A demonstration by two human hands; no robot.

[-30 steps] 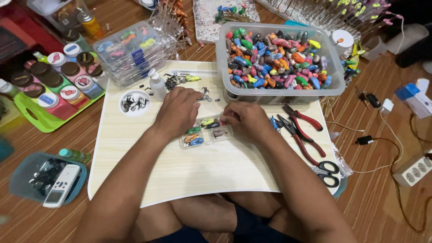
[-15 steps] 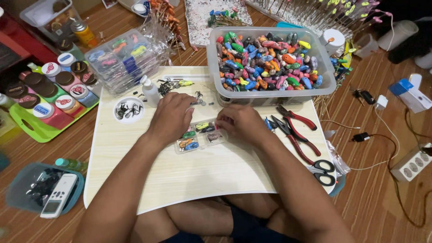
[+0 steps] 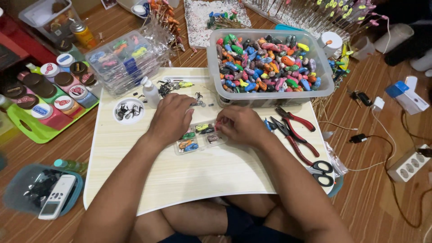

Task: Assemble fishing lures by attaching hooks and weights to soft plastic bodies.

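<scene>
**Both hands at a small compartment box of coloured lures**

A small clear compartment box [image 3: 198, 137] lies near the middle of a pale wooden lap desk [image 3: 211, 175], and everything else is placed from that box. Its cells hold small painted fish-shaped pieces in green, yellow, orange and blue.

The left hand [image 3: 172, 118] rests palm down on the box's upper left corner, fingers curled over it; whether its grip pinches anything cannot be told, since the fingertips are hidden under the hand. The right hand [image 3: 240, 125] sits just right of the box, its fingers drawn together at the box's right edge; the grip looks pressed together on something small, but what it holds is too small to tell.

Behind the box, at the far edge of the desk, stands a large clear tub [image 3: 270, 63] heaped with many-coloured fish-shaped pieces. Right of the box, beyond the right hand, lie red-handled pliers [image 3: 297, 130], and nearer the person black-handled scissors [image 3: 321, 171]. Left of the box sits a small white dish [image 3: 128, 110] of dark metal bits, with a small white bottle [image 3: 150, 92] just beside it. Further left and behind, a stack of clear compartment cases [image 3: 123, 60] rests on the floor, and beyond it a green tray [image 3: 27, 128] of round-lidded jars. Near left of the box, off the desk, a blue basket [image 3: 18, 193] holds a white remote [image 3: 56, 198].
</scene>
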